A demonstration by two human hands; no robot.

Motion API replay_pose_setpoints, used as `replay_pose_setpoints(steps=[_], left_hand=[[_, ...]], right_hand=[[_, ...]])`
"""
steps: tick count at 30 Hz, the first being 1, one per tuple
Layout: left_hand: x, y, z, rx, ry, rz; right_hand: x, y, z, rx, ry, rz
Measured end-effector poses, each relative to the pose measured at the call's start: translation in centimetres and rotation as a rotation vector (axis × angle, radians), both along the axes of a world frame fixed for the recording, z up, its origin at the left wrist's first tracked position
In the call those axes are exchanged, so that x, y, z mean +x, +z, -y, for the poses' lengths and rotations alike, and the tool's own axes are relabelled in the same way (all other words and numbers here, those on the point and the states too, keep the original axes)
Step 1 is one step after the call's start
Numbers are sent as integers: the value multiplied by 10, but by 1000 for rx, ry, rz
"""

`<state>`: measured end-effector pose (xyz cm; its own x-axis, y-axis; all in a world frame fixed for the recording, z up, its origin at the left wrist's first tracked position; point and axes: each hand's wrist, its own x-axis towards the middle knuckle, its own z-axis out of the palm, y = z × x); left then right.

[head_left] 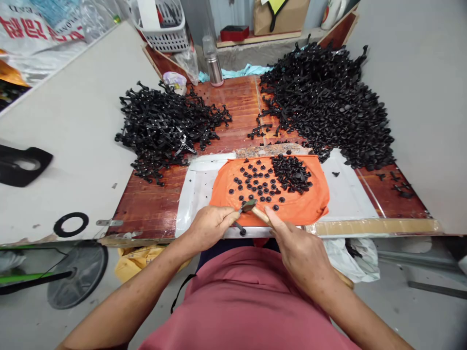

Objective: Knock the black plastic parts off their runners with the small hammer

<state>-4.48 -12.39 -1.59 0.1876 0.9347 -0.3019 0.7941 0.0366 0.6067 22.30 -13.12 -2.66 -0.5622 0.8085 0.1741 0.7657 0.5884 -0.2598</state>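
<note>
My right hand [301, 248] is wrapped round the light wooden handle [261, 215] of a hammer, whose small dark head [249, 205] is over the front of an orange cloth [221, 187]. The handle's other end pokes out behind my palm. Close by the head, my left hand [209, 226] pinches a small black plastic strip with knobbed ends [241, 228]; its upper part is hidden by my fingers. Spread over the cloth are several small black round-headed plastic pieces [255, 182], standing apart, beside a denser heap of them [292, 172].
A pile of black strips [164, 124] lies on the left of the red-brown wooden table [237, 109], and a larger black pile [332, 102] on the right. Pale panels [83, 116] slope at both sides. Behind stand a steel flask [214, 68] and a white basket [168, 39].
</note>
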Motion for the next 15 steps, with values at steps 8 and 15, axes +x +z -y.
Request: replay_pose_setpoints(steps=[8,15], left_hand=[[-9,-11,5,0,64,63],[-18,-9,19,-66,246,450]], right_hand=[[0,-1,2,48,-5,-295],[-32,12,-18,-158,-54,-244]])
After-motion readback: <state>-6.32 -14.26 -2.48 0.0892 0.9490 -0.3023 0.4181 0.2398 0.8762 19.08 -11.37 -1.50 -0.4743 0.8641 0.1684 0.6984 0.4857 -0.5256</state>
